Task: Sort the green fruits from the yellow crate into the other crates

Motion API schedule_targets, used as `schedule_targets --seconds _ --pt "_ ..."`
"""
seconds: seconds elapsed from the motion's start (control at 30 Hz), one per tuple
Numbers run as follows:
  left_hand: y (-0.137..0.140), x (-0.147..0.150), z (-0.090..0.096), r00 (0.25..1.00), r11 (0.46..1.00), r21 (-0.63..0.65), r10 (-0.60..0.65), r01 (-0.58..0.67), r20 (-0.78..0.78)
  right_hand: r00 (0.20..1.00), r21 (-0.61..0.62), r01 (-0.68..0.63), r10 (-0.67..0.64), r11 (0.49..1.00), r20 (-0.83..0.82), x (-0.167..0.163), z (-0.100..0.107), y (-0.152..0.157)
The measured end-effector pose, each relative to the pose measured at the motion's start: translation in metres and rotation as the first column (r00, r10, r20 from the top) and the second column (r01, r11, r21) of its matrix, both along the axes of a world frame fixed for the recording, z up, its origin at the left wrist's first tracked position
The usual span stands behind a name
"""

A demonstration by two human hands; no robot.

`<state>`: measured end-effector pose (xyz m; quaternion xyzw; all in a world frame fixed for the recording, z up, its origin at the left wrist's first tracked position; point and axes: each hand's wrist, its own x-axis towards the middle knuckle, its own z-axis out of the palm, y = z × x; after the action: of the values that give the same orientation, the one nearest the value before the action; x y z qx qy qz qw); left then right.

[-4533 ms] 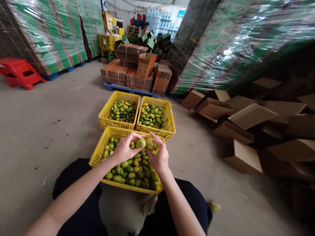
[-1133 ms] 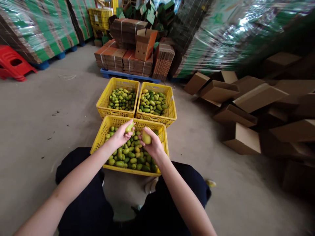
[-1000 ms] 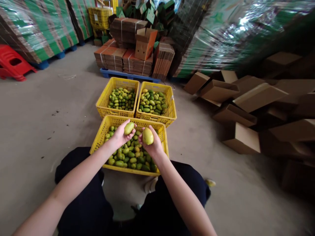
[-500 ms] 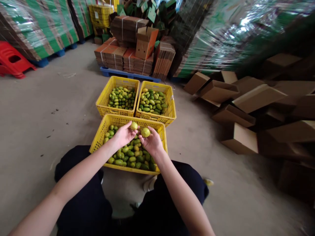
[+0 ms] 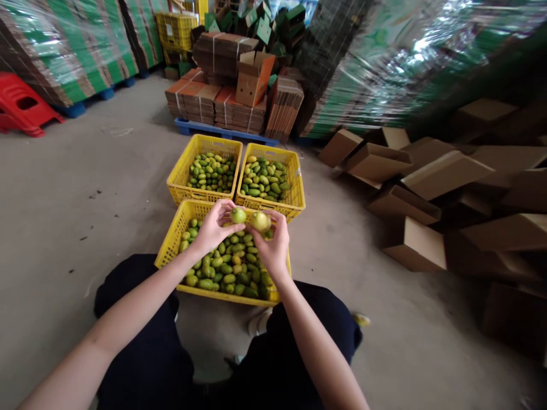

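Note:
My left hand point(image 5: 215, 229) holds a green-yellow fruit point(image 5: 238, 214) between thumb and fingers, its rounded end facing me. In my right hand point(image 5: 274, 239) is a paler yellow fruit point(image 5: 260, 221), gripped the same way. The fruits look like lemons or small mangoes; I cannot tell which. They are side by side, close together, above the far part of the near yellow crate point(image 5: 171, 242). Below my hands, that crate holds many oval green fruits point(image 5: 229, 279), a few of them yellower.
Behind stand two more fruit-filled yellow crates, a left one point(image 5: 182, 169) and a right one point(image 5: 298, 179). Flattened cartons point(image 5: 192, 102) sit on a blue pallet point(image 5: 205, 130). Open cardboard boxes point(image 5: 414, 242) lie at right, a red stool point(image 5: 28, 105) at left.
Both hands have turned and risen slightly, with the fruits now gripped from the sides. The left fruit has moved a little right, and the right fruit slightly up and right.

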<state>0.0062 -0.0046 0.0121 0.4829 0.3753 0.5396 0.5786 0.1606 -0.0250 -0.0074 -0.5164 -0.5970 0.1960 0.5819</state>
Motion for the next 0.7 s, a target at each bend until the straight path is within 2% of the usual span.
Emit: schedule_targets --seconds 0.1,0.17,0.4,0.57,0.6,0.63,0.7 --pt "-0.002 -0.005 0.003 0.989 0.981 0.195 0.029 0.001 -0.148 0.982 0.167 0.054 -0.082 0.984 0.168 -0.003 -0.002 -0.006" --pt "-0.003 -0.009 0.004 0.972 0.959 0.285 0.071 -0.005 -0.223 0.973 0.207 0.072 -0.114 0.976 0.201 -0.005 -0.004 -0.009" --pt "-0.003 -0.011 0.005 0.943 0.920 0.393 0.138 -0.008 -0.304 0.965 0.297 0.035 -0.110 0.954 0.240 -0.004 0.002 -0.008" --pt "0.000 -0.013 0.001 0.899 0.786 0.618 0.253 0.024 -0.357 0.970 0.322 0.021 -0.098 0.946 0.225 -0.004 0.005 -0.008" --pt "0.000 -0.013 0.000 0.898 0.777 0.629 0.255 0.030 -0.358 0.973 0.321 0.012 -0.084 0.947 0.213 -0.004 0.006 -0.008" --pt "0.000 -0.013 -0.002 0.902 0.786 0.618 0.244 0.032 -0.356 0.978 0.316 0.001 -0.068 0.949 0.199 -0.004 0.007 -0.008" --pt "0.000 -0.013 -0.003 0.923 0.842 0.539 0.194 0.016 -0.331 0.987 0.288 -0.026 -0.022 0.957 0.160 -0.003 0.008 -0.009"
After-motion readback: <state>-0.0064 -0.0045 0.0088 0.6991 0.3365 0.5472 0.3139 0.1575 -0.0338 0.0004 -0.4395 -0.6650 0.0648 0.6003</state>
